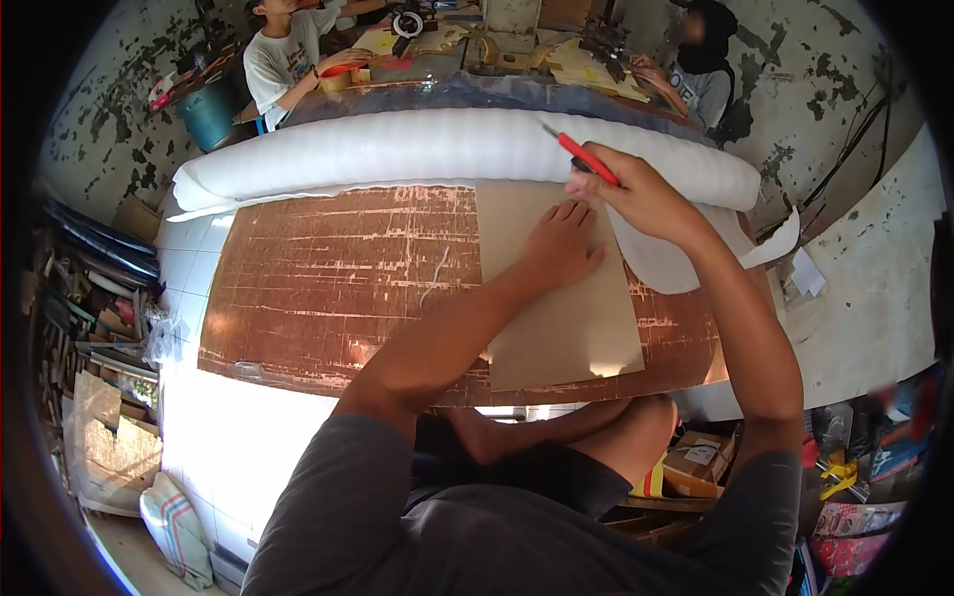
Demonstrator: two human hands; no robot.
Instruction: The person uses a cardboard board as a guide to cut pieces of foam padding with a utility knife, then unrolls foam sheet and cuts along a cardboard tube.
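Note:
My right hand (636,192) is closed around a red pen-like tool (590,160), its thin metal tip pointing up and left over a white foam roll (437,149). Flat on a tan sheet (556,318) rests my left hand (564,241), fingers spread and nothing held. That sheet lies on the scratched brown board (338,288), its far end close to the roll. A loose white foam flap (661,253) hangs from the roll, beside the sheet's right edge. What lies under my left palm is hidden.
Two people (288,60) (702,74) sit at a cluttered table beyond the roll. Shelves with scraps (109,427) and a striped sack (177,526) stand at left. On the right are a pale sheet (865,288) and a cardboard box (699,457).

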